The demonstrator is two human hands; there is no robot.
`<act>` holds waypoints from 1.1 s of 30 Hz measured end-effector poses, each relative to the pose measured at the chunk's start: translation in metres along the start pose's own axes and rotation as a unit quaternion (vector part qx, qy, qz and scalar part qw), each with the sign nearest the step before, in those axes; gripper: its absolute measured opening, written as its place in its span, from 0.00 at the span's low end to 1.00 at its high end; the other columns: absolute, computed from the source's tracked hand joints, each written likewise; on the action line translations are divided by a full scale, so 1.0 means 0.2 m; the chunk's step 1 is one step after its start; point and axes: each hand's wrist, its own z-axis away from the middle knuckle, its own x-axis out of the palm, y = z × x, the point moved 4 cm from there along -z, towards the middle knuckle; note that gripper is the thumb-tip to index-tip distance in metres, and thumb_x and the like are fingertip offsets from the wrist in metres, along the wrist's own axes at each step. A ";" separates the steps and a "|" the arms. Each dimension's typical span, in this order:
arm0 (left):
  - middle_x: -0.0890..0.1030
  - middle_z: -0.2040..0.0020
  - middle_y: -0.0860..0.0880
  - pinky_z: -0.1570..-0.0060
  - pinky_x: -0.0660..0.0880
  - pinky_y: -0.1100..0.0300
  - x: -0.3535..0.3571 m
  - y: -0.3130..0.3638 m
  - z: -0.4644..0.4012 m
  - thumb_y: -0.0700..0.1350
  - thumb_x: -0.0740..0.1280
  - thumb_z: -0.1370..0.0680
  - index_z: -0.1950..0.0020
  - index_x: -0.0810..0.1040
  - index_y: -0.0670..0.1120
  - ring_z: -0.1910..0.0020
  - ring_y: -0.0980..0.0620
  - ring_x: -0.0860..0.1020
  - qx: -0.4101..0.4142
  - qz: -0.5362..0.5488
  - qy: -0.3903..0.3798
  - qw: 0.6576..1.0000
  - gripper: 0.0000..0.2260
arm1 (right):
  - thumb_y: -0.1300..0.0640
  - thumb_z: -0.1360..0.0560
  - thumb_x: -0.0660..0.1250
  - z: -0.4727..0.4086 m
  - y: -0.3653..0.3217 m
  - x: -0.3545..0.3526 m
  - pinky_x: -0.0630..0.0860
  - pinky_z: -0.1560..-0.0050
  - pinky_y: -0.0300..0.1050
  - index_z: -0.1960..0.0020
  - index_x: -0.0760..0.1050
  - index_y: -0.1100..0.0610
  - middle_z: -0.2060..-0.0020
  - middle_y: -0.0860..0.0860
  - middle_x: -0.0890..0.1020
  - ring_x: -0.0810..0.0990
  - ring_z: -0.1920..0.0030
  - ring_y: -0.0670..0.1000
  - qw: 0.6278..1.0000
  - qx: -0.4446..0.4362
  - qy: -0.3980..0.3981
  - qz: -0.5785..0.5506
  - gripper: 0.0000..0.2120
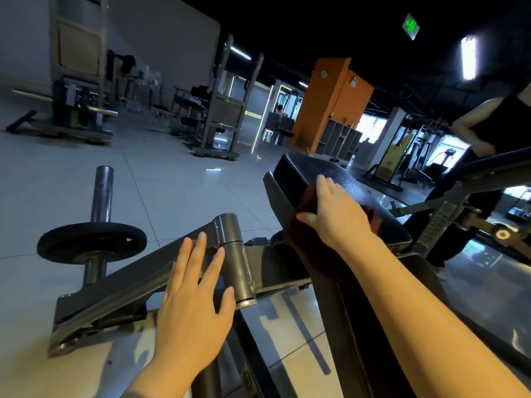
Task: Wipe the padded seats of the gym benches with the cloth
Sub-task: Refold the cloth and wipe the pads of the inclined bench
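A black padded seat [321, 179] of a gym machine slopes away at centre right. A dark reddish-brown cloth [301, 225] lies over the seat's near left edge. My right hand [336, 214] presses flat on the cloth with straight fingers spread across the pad. Lower left of it, my left hand [192, 297] hovers open with straight fingers over the machine's grey steel arm [138, 271], just beside its round pivot tube [235, 254]; whether it touches the metal is unclear.
A black weight plate [92, 241] sits on an upright steel peg [100, 193] at the left. A person in black [494, 124] stands close behind the machine on the right. More machines [221, 110] and an orange pillar [330, 101] stand farther back on the tiled floor.
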 end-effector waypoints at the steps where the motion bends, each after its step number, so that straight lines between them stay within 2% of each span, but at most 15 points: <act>1: 0.37 0.24 0.61 0.29 0.51 0.50 -0.01 0.01 0.00 0.55 0.60 0.20 0.25 0.51 0.59 0.27 0.64 0.30 -0.006 0.006 -0.010 1.000 0.27 | 0.46 0.24 0.69 -0.08 -0.02 -0.02 0.60 0.28 0.53 0.22 0.50 0.61 0.24 0.56 0.61 0.61 0.26 0.57 1.000 -0.008 -0.025 -0.009 0.41; 5: 0.35 0.25 0.64 0.27 0.52 0.47 -0.04 0.02 0.00 0.52 0.61 0.20 0.26 0.48 0.61 0.28 0.66 0.29 -0.009 0.007 -0.020 1.000 0.29 | 0.42 0.25 0.69 -0.24 -0.03 -0.13 0.58 0.27 0.52 0.20 0.45 0.56 0.21 0.51 0.54 0.57 0.23 0.56 0.991 -0.053 -0.121 -0.008 0.45; 9: 0.38 0.25 0.64 0.28 0.53 0.47 -0.04 0.02 0.00 0.50 0.62 0.20 0.24 0.53 0.59 0.27 0.66 0.31 -0.009 0.020 -0.021 1.000 0.28 | 0.42 0.35 0.78 -0.09 0.06 -0.07 0.44 0.22 0.56 0.21 0.34 0.53 0.21 0.50 0.39 0.40 0.21 0.52 0.978 -0.118 -0.173 0.019 0.63; 12: 0.38 0.24 0.63 0.29 0.52 0.50 -0.04 0.03 0.00 0.50 0.62 0.20 0.23 0.54 0.58 0.28 0.66 0.31 -0.012 0.020 -0.026 0.999 0.28 | 0.41 0.38 0.80 0.03 0.13 -0.05 0.41 0.23 0.59 0.22 0.30 0.51 0.22 0.49 0.33 0.35 0.22 0.51 0.969 -0.152 -0.188 0.057 0.67; 15: 0.39 0.24 0.62 0.29 0.50 0.51 -0.05 0.03 0.01 0.50 0.62 0.20 0.23 0.54 0.57 0.28 0.66 0.31 -0.012 0.024 -0.032 0.999 0.28 | 0.42 0.35 0.78 0.13 0.21 -0.07 0.44 0.23 0.58 0.22 0.31 0.48 0.22 0.46 0.34 0.36 0.22 0.48 0.967 -0.163 -0.192 0.046 0.63; 18: 0.40 0.23 0.61 0.30 0.50 0.52 -0.05 0.03 0.01 0.49 0.63 0.21 0.23 0.56 0.56 0.27 0.66 0.32 -0.003 0.028 -0.034 0.999 0.28 | 0.43 0.31 0.74 0.16 0.26 -0.08 0.43 0.23 0.45 0.21 0.35 0.47 0.22 0.45 0.36 0.40 0.22 0.45 0.965 -0.176 -0.193 0.008 0.56; 20: 0.40 0.23 0.61 0.33 0.49 0.56 -0.05 0.02 0.02 0.49 0.64 0.21 0.23 0.55 0.57 0.27 0.66 0.32 0.000 0.030 -0.034 0.999 0.29 | 0.43 0.30 0.73 0.15 0.28 -0.09 0.44 0.28 0.36 0.21 0.35 0.46 0.22 0.44 0.37 0.42 0.23 0.43 0.961 -0.191 -0.201 0.005 0.55; 25: 0.42 0.23 0.62 0.33 0.50 0.56 -0.04 0.02 0.03 0.47 0.65 0.21 0.26 0.55 0.59 0.26 0.66 0.34 0.005 0.056 -0.018 0.998 0.28 | 0.43 0.32 0.71 0.11 0.32 -0.12 0.48 0.35 0.26 0.22 0.38 0.41 0.24 0.37 0.38 0.46 0.28 0.33 0.946 -0.198 -0.257 -0.020 0.52; 29: 0.44 0.23 0.63 0.33 0.49 0.56 -0.03 0.02 0.02 0.46 0.65 0.21 0.25 0.57 0.58 0.26 0.67 0.35 -0.002 0.072 -0.005 0.997 0.28 | 0.48 0.30 0.73 0.10 0.33 -0.13 0.52 0.30 0.32 0.23 0.39 0.37 0.24 0.33 0.38 0.45 0.25 0.35 0.942 -0.187 -0.276 -0.042 0.51; 31: 0.46 0.23 0.61 0.33 0.50 0.56 -0.02 0.02 0.02 0.45 0.66 0.22 0.24 0.60 0.55 0.26 0.66 0.36 -0.008 0.069 0.007 0.998 0.28 | 0.51 0.29 0.74 0.13 0.31 -0.10 0.51 0.27 0.36 0.22 0.38 0.40 0.23 0.37 0.38 0.44 0.26 0.36 0.954 -0.174 -0.239 -0.039 0.52; 33: 0.46 0.22 0.60 0.33 0.50 0.56 -0.02 0.02 0.02 0.46 0.66 0.22 0.24 0.60 0.54 0.25 0.65 0.37 -0.013 0.061 0.010 0.998 0.28 | 0.51 0.31 0.76 0.16 0.26 -0.08 0.50 0.23 0.44 0.21 0.39 0.45 0.22 0.42 0.40 0.45 0.24 0.41 0.968 -0.170 -0.184 -0.030 0.54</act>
